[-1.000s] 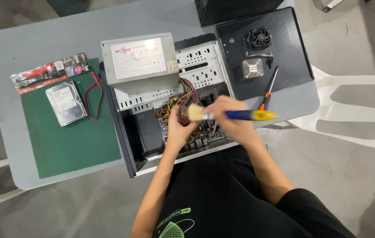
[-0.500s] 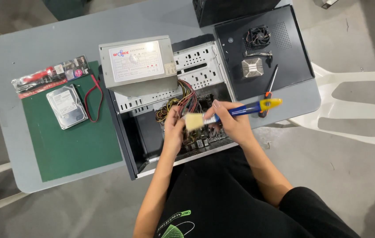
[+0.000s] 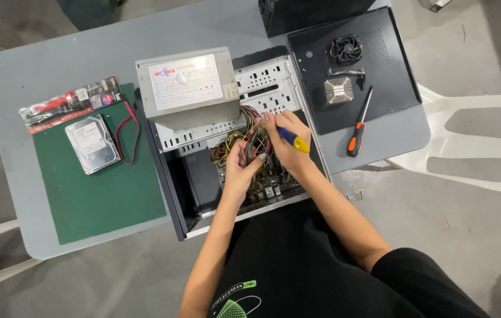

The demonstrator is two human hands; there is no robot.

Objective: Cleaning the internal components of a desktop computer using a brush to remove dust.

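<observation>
Right hand (image 3: 283,141) fingers are clamped on a blue-and-yellow brush (image 3: 293,140); left hand (image 3: 243,162) fingers pinch the coloured wires (image 3: 249,136) just beside them inside the computer case (image 3: 171,176)

Blue-yellow brush (image 3: 293,140), amid tangled coloured wires (image 3: 244,141)

A white rectangular label (image 3: 187,81) tops the grey power supply (image 3: 144,88).

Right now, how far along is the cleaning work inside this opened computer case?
Done: the black side panel is off, with the fan and heatsink lying on it; the silver hard drive sits on the green mat. In hand: right hand holds a blue and yellow brush handle, left hand parts the coloured wires. Left: grey power supply still rests on the case.
</observation>
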